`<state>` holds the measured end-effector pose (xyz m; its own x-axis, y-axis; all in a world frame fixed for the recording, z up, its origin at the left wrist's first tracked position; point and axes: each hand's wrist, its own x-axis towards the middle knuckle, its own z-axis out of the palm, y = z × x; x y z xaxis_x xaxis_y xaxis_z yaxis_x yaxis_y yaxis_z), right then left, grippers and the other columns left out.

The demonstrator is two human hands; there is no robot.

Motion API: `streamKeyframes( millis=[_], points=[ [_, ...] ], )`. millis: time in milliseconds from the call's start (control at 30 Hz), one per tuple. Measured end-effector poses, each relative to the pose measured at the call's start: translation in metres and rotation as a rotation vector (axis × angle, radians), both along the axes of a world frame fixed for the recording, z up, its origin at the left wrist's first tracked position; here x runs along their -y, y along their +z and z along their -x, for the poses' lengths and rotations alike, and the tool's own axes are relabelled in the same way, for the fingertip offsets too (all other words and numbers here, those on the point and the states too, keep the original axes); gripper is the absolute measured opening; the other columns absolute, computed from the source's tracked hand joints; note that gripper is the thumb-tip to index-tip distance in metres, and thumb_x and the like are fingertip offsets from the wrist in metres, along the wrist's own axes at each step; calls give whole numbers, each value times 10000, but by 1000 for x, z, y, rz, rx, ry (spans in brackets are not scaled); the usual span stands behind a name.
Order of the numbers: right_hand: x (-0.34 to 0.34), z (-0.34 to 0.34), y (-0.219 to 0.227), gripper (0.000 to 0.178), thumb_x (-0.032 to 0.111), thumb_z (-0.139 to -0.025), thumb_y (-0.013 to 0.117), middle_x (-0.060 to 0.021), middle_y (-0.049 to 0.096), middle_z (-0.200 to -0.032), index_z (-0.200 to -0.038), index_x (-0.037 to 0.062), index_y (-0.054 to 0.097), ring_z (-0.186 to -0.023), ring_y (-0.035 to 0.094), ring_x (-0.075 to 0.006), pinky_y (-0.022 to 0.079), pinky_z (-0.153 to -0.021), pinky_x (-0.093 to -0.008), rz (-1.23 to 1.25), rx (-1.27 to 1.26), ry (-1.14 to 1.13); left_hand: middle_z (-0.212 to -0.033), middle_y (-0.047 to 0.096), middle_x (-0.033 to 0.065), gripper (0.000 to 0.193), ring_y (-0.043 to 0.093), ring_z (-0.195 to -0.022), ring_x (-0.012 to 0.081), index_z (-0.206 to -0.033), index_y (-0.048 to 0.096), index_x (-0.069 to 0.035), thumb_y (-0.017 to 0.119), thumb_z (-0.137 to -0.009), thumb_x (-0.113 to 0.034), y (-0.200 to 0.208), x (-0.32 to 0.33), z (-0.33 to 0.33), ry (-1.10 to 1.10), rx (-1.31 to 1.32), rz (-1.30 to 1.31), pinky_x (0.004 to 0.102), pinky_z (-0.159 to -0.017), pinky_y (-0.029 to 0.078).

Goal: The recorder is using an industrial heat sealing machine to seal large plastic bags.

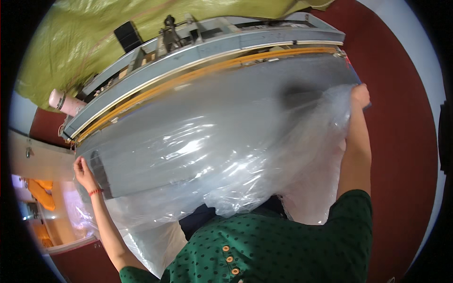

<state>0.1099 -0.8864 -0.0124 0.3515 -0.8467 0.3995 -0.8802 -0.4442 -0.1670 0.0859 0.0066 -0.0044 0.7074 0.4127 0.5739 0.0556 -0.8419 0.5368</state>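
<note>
A large clear plastic sheet (264, 174) spreads over the grey tabletop (226, 89) and hangs down in folds over its near edge, against my body. At the far left my left hand (85, 175) is closed in a pinch on the sheet's edge, fingertips together. Away to the right, my right hand (361, 95) grips the bunched right edge of the sheet at the table's corner. Between my hands the plastic is creased and shiny. Whether it is one layer or several I cannot tell.
A long grey metal frame (207, 47) with an orange strip (198, 73) borders the table's far side. A pink bottle (67, 102) and a black flat object (127, 37) are by it. Yellow-green tarp (89, 42) lies behind. An open cabinet (59, 203) holds orange things at left.
</note>
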Motion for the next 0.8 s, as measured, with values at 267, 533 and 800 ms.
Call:
streamKeyframes(
  millis=[267,533,800],
  points=[
    [14,-1,-13,256,261,-811,468,-161,610,-913,-925,49,555,-866,591,-313,472,-722,-415,-9,65,-7,-1106,532,129,502,471,-1054,262,-1176,448,-45,630,-749,-234,58,368,85,-1534,-511,294,371,-901,364],
    [-7,-9,-20,239,185,-826,394,-147,630,-811,-856,42,583,-765,621,-287,497,-643,-388,76,77,93,-777,624,42,480,565,-697,91,-1191,454,-77,623,-743,-109,40,365,90,-1738,-1390,412,252,-692,445],
    [14,11,-9,338,332,-821,482,-159,603,-932,-985,39,524,-844,592,-325,479,-668,-423,31,-15,169,-696,569,54,248,501,-596,76,-831,589,14,484,-618,87,94,129,135,-511,-904,113,230,-522,416]
  ],
)
